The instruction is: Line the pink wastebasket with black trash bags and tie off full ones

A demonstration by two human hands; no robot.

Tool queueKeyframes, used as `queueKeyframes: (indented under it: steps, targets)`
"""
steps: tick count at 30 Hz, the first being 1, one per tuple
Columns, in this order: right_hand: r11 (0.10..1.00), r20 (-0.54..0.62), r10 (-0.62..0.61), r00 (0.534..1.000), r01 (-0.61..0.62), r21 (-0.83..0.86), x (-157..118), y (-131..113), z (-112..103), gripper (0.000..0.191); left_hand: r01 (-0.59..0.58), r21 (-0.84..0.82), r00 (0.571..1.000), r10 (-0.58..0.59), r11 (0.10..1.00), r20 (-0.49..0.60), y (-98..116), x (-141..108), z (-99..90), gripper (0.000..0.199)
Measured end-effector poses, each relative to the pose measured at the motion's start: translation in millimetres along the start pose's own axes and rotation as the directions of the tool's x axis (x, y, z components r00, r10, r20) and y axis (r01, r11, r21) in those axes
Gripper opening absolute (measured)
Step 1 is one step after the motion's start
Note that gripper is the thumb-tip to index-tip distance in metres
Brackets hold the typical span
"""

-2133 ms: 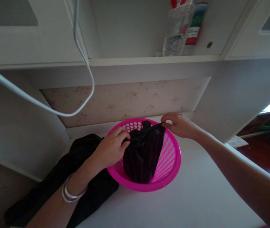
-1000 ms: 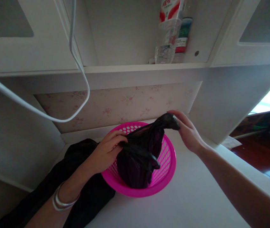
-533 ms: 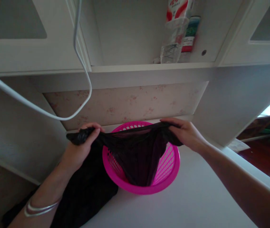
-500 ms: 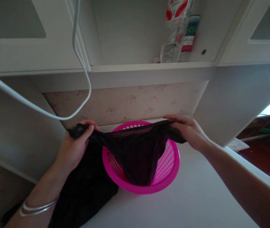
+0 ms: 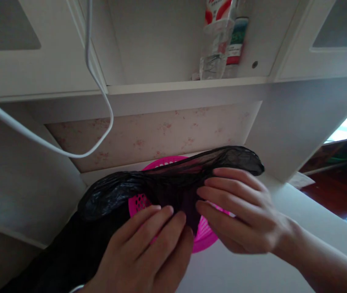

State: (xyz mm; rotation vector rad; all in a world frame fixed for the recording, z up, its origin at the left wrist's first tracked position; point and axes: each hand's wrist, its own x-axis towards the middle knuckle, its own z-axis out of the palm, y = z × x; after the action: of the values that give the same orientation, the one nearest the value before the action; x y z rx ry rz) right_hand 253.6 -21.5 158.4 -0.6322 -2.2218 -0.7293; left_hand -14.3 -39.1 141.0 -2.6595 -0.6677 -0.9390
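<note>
A black plastic bag point(image 5: 109, 195) spreads over a pink perforated basket point(image 5: 208, 244), its middle sagging into it. Loose parts of the bag stick out past the basket on the left and right. My left hand point(image 5: 152, 252) is over the near left rim, fingers stretched out and slightly apart, fingertips close to the bag. Over the right side is my right hand point(image 5: 240, 211), its fingers spread and a little bent, near or touching the bag. Both thumbs are hidden. Neither hand visibly grips anything.
A dark black mass point(image 5: 57, 252), kind unclear, lies left of the basket. A white cable point(image 5: 106, 130) hangs in front at upper left. Above is a cabinet shelf point(image 5: 161, 87) with a clear plastic bottle point(image 5: 214, 53) and a labelled can point(image 5: 237, 42). White panels flank the tabletop point(image 5: 222, 272).
Both hands have let go of the bag's stretched edge and moved inward and nearer to me. The bag's ends now puff out at both sides of the basket. The view has shifted slightly.
</note>
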Motion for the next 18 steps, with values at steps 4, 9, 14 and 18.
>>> queueKeyframes:
  steps: [4, 9, 14, 18]
  targets:
    - [0.986, 0.288, 0.152, 0.946, -0.166, 0.024, -8.4, 15.9, 23.5, 0.029, 0.004, 0.243, 0.997, -0.021, 0.970, 0.070, -25.6, 24.3, 19.1, 0.034]
    - [0.952, 0.384, 0.304, 0.872, -0.291, -0.093, -39.5, 48.2, 38.6, 0.031, 0.103, 0.390, 0.963, -0.190, 0.915, 0.193, -65.3, 14.9, 32.2, 0.027]
    - [0.954, 0.357, 0.271, 0.894, -0.299, 0.024, -45.7, 41.7, 27.3, 0.018, 0.145, 0.407, 0.955, -0.235, 0.902, 0.180, -56.1, 6.3, 21.8, 0.017]
    - [0.940, 0.311, 0.209, 0.927, -0.278, 0.196, -42.2, 24.9, 4.9, 0.016, 0.121, 0.300, 0.987, -0.148, 0.946, 0.070, -26.0, -2.1, 2.3, 0.011]
